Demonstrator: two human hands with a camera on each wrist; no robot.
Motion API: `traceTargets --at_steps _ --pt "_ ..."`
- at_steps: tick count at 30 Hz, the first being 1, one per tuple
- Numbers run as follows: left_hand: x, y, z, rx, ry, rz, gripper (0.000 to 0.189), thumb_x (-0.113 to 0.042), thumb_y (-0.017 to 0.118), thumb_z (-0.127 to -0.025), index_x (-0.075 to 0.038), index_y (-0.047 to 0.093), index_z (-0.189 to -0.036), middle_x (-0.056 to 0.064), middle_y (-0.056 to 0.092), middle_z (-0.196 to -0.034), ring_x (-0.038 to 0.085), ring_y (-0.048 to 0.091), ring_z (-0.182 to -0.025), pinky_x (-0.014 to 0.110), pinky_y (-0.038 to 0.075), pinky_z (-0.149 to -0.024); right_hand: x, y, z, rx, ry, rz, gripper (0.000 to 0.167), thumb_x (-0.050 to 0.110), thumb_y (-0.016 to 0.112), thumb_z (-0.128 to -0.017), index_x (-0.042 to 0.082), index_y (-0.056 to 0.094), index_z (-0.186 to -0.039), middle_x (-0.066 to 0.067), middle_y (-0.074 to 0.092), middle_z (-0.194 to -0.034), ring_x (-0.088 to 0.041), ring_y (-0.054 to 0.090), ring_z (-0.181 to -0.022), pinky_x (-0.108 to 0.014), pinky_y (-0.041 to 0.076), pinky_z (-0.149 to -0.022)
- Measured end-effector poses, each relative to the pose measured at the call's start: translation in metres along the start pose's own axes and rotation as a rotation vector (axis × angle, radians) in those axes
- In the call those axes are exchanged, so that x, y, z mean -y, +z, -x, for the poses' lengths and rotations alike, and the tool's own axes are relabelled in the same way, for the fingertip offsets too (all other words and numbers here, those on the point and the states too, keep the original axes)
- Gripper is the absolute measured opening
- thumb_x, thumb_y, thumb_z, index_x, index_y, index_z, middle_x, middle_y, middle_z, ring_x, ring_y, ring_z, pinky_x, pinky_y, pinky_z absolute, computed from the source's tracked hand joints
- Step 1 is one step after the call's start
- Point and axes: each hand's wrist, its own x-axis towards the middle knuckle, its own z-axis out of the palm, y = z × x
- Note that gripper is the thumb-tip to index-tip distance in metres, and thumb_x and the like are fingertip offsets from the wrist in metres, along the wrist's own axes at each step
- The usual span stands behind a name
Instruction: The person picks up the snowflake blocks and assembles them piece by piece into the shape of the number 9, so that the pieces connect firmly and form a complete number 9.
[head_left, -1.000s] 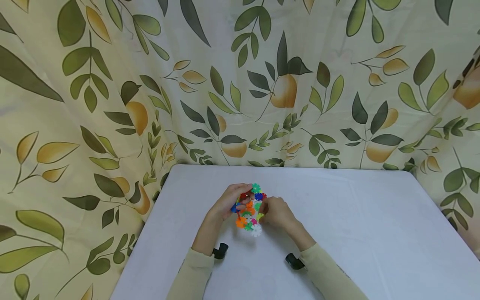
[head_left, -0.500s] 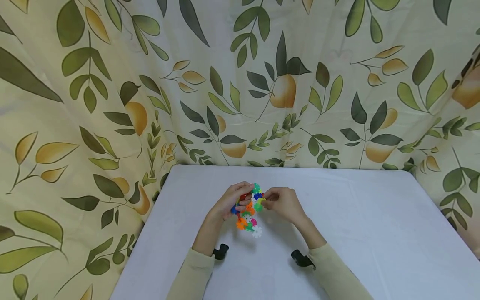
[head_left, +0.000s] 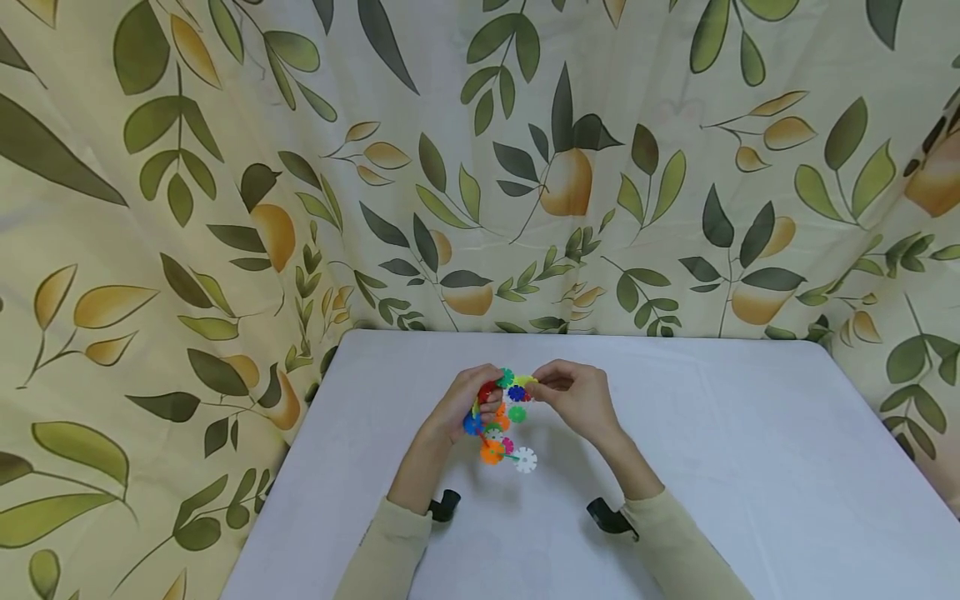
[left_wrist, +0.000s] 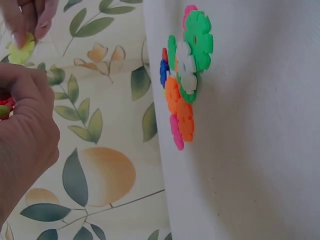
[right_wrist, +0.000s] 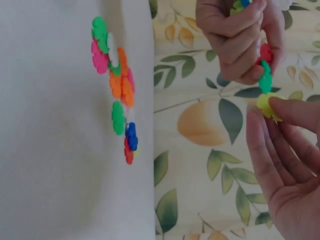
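My left hand [head_left: 468,407] grips a chain of joined plastic snowflake discs. A red disc [right_wrist: 266,52] and a green disc [right_wrist: 265,77] stick out on the side toward the right hand. From its other side hang a blue disc [head_left: 472,423], an orange disc [head_left: 492,452] and a white disc [head_left: 526,460]. My right hand [head_left: 579,400] pinches a yellow disc [right_wrist: 268,106] between thumb and fingers, at the free edge of the green disc. Whether the two are slotted together cannot be made out. The left fingers hide the middle of the chain.
Several loose discs lie on the white table [head_left: 712,450] beneath the hands, among them a green one [left_wrist: 198,40], an orange one [left_wrist: 185,120] and a dark blue one [right_wrist: 131,136]. A leaf-patterned curtain [head_left: 525,167] hangs behind the table's far edge.
My right hand has moved up and away from the body, carrying the yellow disc from over the loose discs to the green end of the chain. The chain's lower end has swung slightly right.
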Motion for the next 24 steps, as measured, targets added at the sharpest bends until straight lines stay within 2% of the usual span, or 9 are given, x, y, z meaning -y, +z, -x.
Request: traceTargets --at_steps 7,13,16,24 --pt "0.001 0.002 -0.001 0.01 -0.02 0.037 0.025 -0.026 0.047 -0.11 -0.012 0.046 -0.09 -0.003 0.039 -0.066 0.006 0.037 -0.048 0.014 0.036 -0.043 0.003 0.006 0.003 -0.052 -0.019 -0.076 0.012 0.013 0.088 -0.085 0.009 0.078 -0.091 -0.002 0.077 -0.084 -0.017 0.077 -0.074 -0.027 0.062 -0.07" --pt "0.0 0.005 0.0 0.018 -0.022 0.041 0.026 -0.026 0.044 -0.111 -0.013 0.044 -0.088 -0.004 0.038 -0.064 0.005 0.036 -0.046 0.014 0.034 -0.042 0.004 0.01 0.004 -0.069 -0.056 -0.074 0.009 0.012 0.087 -0.086 0.01 0.078 -0.09 -0.001 0.077 -0.082 -0.022 0.077 -0.072 -0.027 0.062 -0.069" --pt "0.001 0.007 0.0 0.018 -0.011 0.037 0.026 -0.024 0.041 -0.111 -0.013 0.043 -0.088 -0.004 0.038 -0.064 0.005 0.035 -0.046 0.014 0.033 -0.041 0.003 0.012 0.004 -0.082 -0.081 -0.062 0.007 0.011 0.086 -0.086 0.01 0.08 -0.088 -0.001 0.077 -0.081 -0.02 0.077 -0.071 -0.027 0.062 -0.068" --pt "0.003 0.013 0.001 0.016 0.005 0.002 0.026 -0.023 0.036 -0.112 -0.01 0.042 -0.091 -0.003 0.036 -0.065 0.005 0.034 -0.045 0.014 0.032 -0.042 0.002 0.016 0.005 -0.098 -0.082 -0.067 0.005 0.006 0.086 -0.085 0.007 0.081 -0.085 -0.002 0.077 -0.08 -0.012 0.075 -0.066 -0.027 0.062 -0.065"
